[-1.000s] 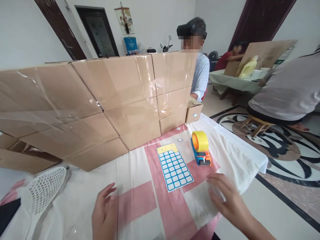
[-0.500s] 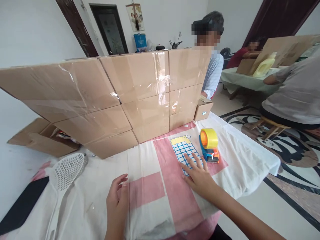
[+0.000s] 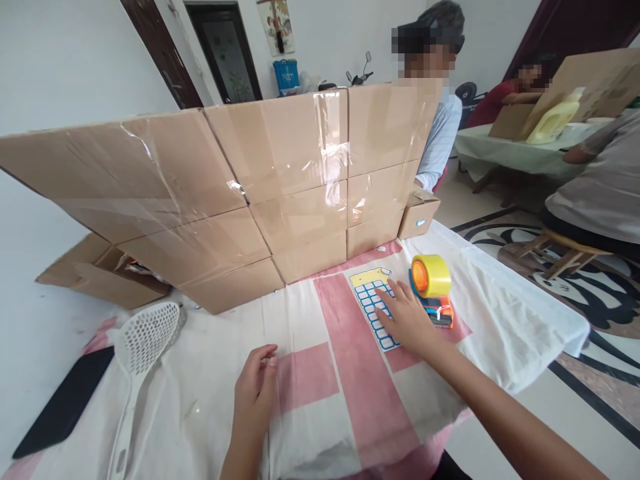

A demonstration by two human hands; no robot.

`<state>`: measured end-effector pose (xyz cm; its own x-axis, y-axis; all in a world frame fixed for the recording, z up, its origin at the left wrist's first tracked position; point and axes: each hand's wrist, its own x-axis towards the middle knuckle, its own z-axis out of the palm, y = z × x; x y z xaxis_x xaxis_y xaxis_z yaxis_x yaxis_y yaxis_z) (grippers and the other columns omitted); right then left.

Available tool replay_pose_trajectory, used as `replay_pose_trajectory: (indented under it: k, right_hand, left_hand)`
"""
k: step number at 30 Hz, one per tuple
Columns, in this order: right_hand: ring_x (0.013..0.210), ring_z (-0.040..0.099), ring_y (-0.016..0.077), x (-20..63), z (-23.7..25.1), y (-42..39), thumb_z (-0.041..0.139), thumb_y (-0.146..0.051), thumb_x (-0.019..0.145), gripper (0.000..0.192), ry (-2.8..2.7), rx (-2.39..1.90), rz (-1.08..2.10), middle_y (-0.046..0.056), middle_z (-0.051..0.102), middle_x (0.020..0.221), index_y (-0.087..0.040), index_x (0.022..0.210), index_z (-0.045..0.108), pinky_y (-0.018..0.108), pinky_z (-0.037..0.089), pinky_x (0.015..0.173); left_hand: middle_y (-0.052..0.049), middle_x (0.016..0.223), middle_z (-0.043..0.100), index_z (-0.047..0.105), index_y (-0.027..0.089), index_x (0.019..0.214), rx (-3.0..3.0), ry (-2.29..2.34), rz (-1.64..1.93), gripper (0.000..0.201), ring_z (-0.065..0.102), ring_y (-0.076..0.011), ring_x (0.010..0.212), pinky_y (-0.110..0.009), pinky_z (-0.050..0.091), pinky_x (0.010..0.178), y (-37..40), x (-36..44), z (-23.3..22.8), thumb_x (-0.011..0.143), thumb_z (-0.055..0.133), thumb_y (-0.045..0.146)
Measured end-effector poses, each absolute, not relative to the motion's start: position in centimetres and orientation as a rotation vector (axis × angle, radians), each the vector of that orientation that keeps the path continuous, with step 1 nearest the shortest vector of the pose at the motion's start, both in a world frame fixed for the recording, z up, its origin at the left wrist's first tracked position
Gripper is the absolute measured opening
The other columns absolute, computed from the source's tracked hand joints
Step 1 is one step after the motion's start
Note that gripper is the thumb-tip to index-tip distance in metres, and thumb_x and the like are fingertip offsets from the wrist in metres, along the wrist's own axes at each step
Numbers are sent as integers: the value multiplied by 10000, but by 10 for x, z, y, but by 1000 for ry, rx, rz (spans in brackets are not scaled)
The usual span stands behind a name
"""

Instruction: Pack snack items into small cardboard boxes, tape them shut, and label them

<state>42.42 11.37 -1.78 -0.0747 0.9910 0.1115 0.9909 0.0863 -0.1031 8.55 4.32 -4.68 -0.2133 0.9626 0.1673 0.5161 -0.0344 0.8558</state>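
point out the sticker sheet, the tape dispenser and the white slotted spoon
sticker sheet [image 3: 369, 291]: head view, on the blue label grid left of the fingers.
tape dispenser [image 3: 433, 275]: head view, on the yellow tape roll.
white slotted spoon [image 3: 147, 331]: head view, on the perforated bowl.

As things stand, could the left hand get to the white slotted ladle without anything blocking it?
Probably yes. The left hand rests on the cloth, and only bare tablecloth lies between it and the white slotted ladle; the boxes stand farther back.
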Motion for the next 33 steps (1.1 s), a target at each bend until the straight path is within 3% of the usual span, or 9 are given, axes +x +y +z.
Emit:
replay_pose_trajectory:
  k: [3,10,14,18,20,23,26,29,33]
  right_hand:
    - [1464,289,444,428,-10,152,470,-428,993,558,-2134,-2187,143,223,369,1583,-137,1467,523,553,295,1149]
    - [1285,495,429,433,-4,192,487,-290,964,475,-2002,-2159,210,312,570,1333,44,1291,574,518,413,1032]
    - [1162,619,301,411,8,183,358,-128,972,332,-2075,-1894,325,222,674,1191,-69,1148,632,388,450,981]
    - [951,689,136,346,12,143,484,-99,928,207,-2316,-1432,617,12,737,1025,-215,1070,581,203,478,826]
    - [868,692,143,309,12,118,476,-95,927,226,-2353,-1153,829,5,731,958,-221,1111,516,209,470,723]
    - [817,678,202,266,12,94,452,-138,952,199,-2390,-933,961,49,717,928,-211,1135,480,259,434,662]
    - [795,670,195,244,2,89,480,-165,953,289,-2293,-981,998,97,714,1065,-201,1236,433,291,446,700]
    - [821,670,177,237,-20,89,511,-157,933,427,-2197,-1014,1069,116,680,1173,-195,1337,379,308,472,750]
    - [928,657,204,236,-41,87,510,-155,929,397,-2293,-949,1060,97,679,1118,-186,1321,452,319,478,785]
  left_hand:
    - [-78,1155,697,670,237,1078,1547,1764,1191,359,649,-259,1041,-403,513,914,43,88,-44,940,483,511]
    - [-78,1134,712,667,236,1097,1567,1762,1146,366,670,-251,1010,-392,536,880,40,81,-45,945,473,507]
    - [-83,1100,726,677,228,1061,1559,1744,1194,348,684,-249,993,-389,543,872,42,79,-48,942,492,498]
    - [-98,1044,743,660,205,1108,1540,1682,1313,352,697,-245,985,-382,554,875,44,85,-48,911,562,479]
    - [-94,1037,747,652,204,1150,1582,1613,1308,365,705,-231,952,-360,563,847,42,90,-46,897,599,461]
    - [-52,941,749,699,230,1010,1679,1644,1239,260,708,-191,850,-307,564,781,37,90,-39,930,566,438]
    - [-37,899,740,724,243,904,1707,1925,1240,285,695,-179,796,-292,556,750,41,63,-27,939,521,441]
    - [-87,1059,720,747,219,994,1560,2371,1270,352,675,-226,897,-354,532,836,71,7,-10,918,513,472]
    - [-149,1130,715,738,157,1105,1389,2662,1074,372,654,-314,1057,-434,482,931,144,-63,6,940,476,365]
